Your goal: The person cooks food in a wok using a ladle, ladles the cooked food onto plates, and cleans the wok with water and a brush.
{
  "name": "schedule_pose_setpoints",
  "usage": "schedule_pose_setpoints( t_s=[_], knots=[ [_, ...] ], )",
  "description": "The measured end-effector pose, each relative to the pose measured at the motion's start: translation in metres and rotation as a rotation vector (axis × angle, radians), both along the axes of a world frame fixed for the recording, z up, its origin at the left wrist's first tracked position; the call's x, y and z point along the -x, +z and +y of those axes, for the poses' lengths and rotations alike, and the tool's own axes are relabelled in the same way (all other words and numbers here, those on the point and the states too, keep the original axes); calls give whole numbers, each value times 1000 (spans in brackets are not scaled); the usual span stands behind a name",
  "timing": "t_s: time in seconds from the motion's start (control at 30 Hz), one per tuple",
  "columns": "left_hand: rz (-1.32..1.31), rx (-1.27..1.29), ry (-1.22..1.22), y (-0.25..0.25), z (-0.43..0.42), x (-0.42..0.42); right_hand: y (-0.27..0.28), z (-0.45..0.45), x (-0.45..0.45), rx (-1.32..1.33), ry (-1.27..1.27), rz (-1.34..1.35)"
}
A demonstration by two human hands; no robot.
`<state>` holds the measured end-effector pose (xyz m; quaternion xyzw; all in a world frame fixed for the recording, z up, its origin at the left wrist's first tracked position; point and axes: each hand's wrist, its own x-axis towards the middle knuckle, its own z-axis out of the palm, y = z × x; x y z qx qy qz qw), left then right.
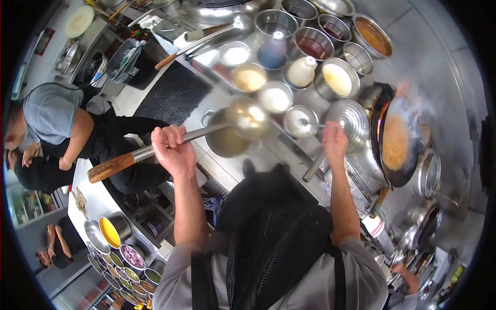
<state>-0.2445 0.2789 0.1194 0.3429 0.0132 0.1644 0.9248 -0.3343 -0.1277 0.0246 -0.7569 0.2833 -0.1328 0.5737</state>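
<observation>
Ladle (209, 131) slanted lengthwise, bowl (248, 118) pointed upper-right, shaft (143, 153) clasped by left hand (174, 150), fingers (169, 135) curled, right hand (335, 139) by skimmer (354, 124), finger grip unclear.

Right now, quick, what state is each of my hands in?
Left hand: closed on the handle of the long ladle.
Right hand: fingers curled by the handle of the small spoon; can't tell whether they grip it.

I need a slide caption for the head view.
Left hand gripping a wood-handled metal ladle, right hand beside a round perforated metal skimmer, near a black wok of brown food.
</observation>
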Motion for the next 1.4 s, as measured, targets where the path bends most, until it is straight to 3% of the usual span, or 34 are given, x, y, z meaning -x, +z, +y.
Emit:
schedule_pose_setpoints(
  t_s=[0.17,0.37,0.87,0.97,1.1,1.4],
  knots=[
    [12,-45,-32,-5,2,3,-20,-1,-3,30,70,34],
    [13,-59,-54,-4,2,6,-33,2,9,-204,11,-1],
    [-2,-89,-84,0,-10,11,4,-35,46,-607,-201,-186],
    [-10,-58,-121,5,-18,14,30,-26,45,-630,-81,-224],
    [65,5,-138,8,-32,21,17,-25,33,-500,-108,-240],
    [62,2,-149,4,-30,30,-23,-10,12,-172,48,54]
  ],
)
